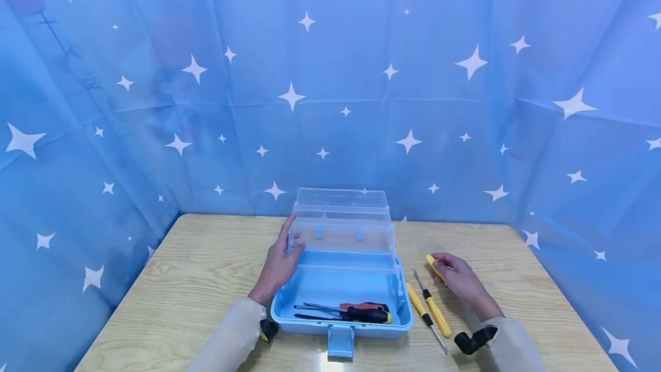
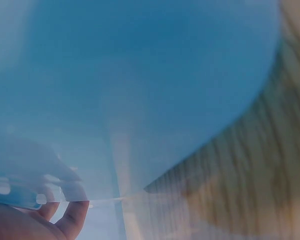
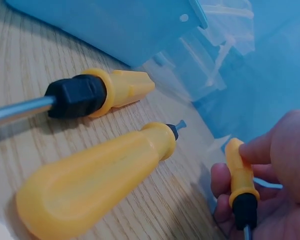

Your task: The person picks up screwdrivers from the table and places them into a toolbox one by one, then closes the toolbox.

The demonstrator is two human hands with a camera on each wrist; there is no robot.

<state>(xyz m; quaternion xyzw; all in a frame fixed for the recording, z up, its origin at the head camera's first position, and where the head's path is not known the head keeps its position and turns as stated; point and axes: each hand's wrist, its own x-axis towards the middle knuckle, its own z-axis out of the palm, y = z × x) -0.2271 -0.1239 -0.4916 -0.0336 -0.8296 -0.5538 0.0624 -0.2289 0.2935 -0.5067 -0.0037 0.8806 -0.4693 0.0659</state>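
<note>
A light blue toolbox [image 1: 341,329] stands on the table with its clear lid [image 1: 343,234] raised. My left hand [image 1: 279,266] grips the lid's left edge; in the left wrist view its fingers [image 2: 76,217] curl at the edge, partly seen through plastic. My right hand [image 1: 459,280] holds a yellow-handled screwdriver [image 3: 240,167], pinched by thumb and fingers, its shaft pointing back towards the wrist. Two more yellow-handled screwdrivers, one nearer the box [image 1: 415,301] and one nearer my hand [image 1: 438,316], lie on the table between toolbox and right hand.
Inside the toolbox lie a black-and-yellow screwdriver [image 1: 369,315] and a red-and-black-handled tool [image 1: 364,306], along its front wall. The front latch [image 1: 341,343] hangs down. A blue star-patterned curtain [image 1: 341,73] surrounds the wooden table [image 1: 206,280] at the back and sides.
</note>
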